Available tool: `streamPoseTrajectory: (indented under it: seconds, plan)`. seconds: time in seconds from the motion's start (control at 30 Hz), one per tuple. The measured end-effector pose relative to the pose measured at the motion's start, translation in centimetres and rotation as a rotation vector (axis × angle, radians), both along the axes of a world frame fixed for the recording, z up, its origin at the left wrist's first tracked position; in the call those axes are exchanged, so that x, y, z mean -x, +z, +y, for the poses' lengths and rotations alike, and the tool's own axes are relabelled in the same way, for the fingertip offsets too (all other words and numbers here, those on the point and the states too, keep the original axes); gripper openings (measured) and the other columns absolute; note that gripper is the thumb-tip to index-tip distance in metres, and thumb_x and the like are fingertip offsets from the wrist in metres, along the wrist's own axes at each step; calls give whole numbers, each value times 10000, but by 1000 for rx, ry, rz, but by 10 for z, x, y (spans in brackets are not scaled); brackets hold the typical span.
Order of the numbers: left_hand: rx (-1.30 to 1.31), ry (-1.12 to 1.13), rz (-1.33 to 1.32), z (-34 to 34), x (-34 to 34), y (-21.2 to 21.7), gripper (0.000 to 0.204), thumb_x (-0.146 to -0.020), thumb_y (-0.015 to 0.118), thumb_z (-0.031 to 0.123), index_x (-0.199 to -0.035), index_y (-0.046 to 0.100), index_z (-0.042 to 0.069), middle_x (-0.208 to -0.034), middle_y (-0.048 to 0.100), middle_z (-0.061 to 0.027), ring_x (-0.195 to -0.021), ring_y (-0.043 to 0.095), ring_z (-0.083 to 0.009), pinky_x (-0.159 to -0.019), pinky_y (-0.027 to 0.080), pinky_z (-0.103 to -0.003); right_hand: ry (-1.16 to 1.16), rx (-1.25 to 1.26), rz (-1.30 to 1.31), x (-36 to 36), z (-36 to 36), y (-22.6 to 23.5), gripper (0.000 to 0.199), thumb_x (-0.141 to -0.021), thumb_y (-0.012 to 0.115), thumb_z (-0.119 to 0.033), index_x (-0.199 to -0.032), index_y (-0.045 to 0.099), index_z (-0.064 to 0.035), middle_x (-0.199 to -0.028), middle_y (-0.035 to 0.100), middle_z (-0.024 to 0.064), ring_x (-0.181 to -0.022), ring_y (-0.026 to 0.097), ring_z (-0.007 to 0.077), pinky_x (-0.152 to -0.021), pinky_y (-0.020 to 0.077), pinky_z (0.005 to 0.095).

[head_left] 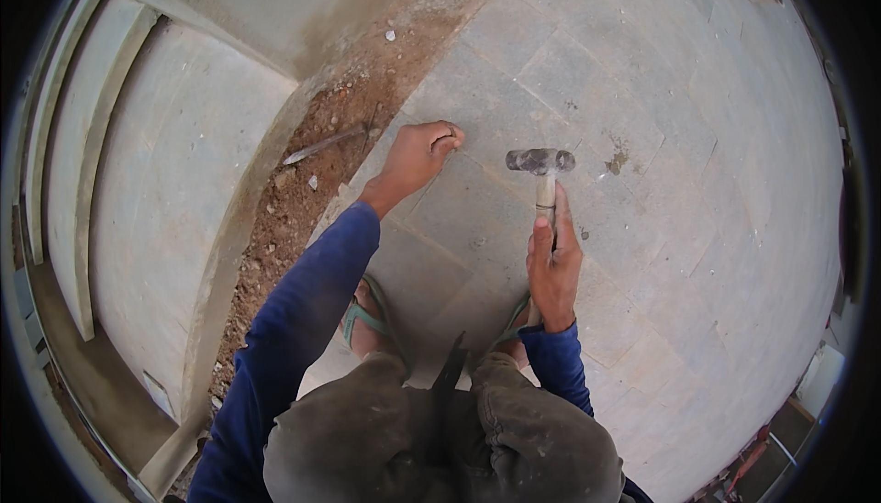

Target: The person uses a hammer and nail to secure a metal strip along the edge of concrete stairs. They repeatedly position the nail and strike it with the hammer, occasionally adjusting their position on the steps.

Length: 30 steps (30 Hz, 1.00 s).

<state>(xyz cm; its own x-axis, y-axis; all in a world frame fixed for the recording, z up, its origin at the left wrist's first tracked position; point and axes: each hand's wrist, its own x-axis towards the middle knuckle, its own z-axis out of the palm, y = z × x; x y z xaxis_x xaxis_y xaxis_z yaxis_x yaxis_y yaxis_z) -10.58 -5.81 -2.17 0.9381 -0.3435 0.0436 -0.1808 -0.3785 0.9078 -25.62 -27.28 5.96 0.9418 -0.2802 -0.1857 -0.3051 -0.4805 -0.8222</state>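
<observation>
I look down on a paved floor (661, 255) that takes up most of my view, its flat pavers laid edge to edge, probably to give firm footing. On the left, big pale slabs (197, 163) rise beside it, and between the two runs a strip of reddish soil (358, 81), perhaps simply a gap that has no paving. My knees, in dusty trousers (340, 439), are bent and set apart at the bottom, which I take as a low squat that leaves room for both arms. The sandals (376, 319) are planted on either side, likely for balance. Ahead of the right foot is the hammer (540, 162), its head lying crosswise beyond the fingers. I have the right hand (554, 264) wrapped lightly round the handle, thumb on one side and a finger stretched along the other, a grip that I judge is for guiding the head. The left hand (418, 159) reaches over the pavers near the soil, fingers curled in against the thumb; I cannot tell whether it pinches anything. It is well apart from the hammer head, which seems prudent. Beyond its wrist a thin bar (323, 145) lies slantwise in the soil, and a small white stone (390, 35) sits farther up.
</observation>
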Motion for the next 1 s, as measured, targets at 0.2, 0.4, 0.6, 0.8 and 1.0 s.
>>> streamPoseTrajectory:
  seconds: [0.2, 0.4, 0.6, 0.8, 1.0]
  plan:
    - [-163, -303, -183, 0, -22, 10, 101, -923, 626, 72, -922, 674, -17, -893, 692, -197, -795, 662, -359, -754, 527, -382, 14, -21, -14, -2, 5, 5, 527, -1075, 466, -288, -1534, 391, -40, -1293, 627, 263, -1026, 674, 291, -895, 509, 362]
    - [-413, -598, -111, -14, -57, 31, 121, -890, 598, 103, -838, 621, -3, -774, 593, -237, -724, 544, -432, -687, 463, -454, 0, -25, 3, -19, 17, 24, 525, -1067, 483, -252, -1539, 383, -45, -983, 675, 226, -699, 582, 213, -705, 491, 327]
    - [-351, -622, -110, -16, -59, 29, 140, -871, 611, 110, -790, 588, -3, -724, 551, -231, -674, 464, -426, -657, 429, -472, 14, 63, -120, -29, 26, 10, 515, -1063, 487, -210, -1545, 377, -65, -800, 638, 202, -640, 569, 205, -658, 484, 336]
    - [-419, -653, -122, -16, -63, 26, 89, -855, 630, 90, -807, 635, 14, -738, 595, -227, -703, 551, -422, -673, 449, -468, -140, -100, -186, -23, 24, 7, 499, -1064, 489, -211, -1541, 396, -98, -840, 639, 233, -634, 580, 235, -649, 486, 330]
    - [-448, -658, -75, -18, -63, 30, 108, -875, 661, 118, -837, 652, 17, -747, 629, -211, -716, 587, -411, -692, 462, -468, 41, 128, -158, -35, 18, 10, 501, -1064, 482, -200, -1544, 386, -90, -906, 659, 266, -662, 632, 257, -663, 500, 342]
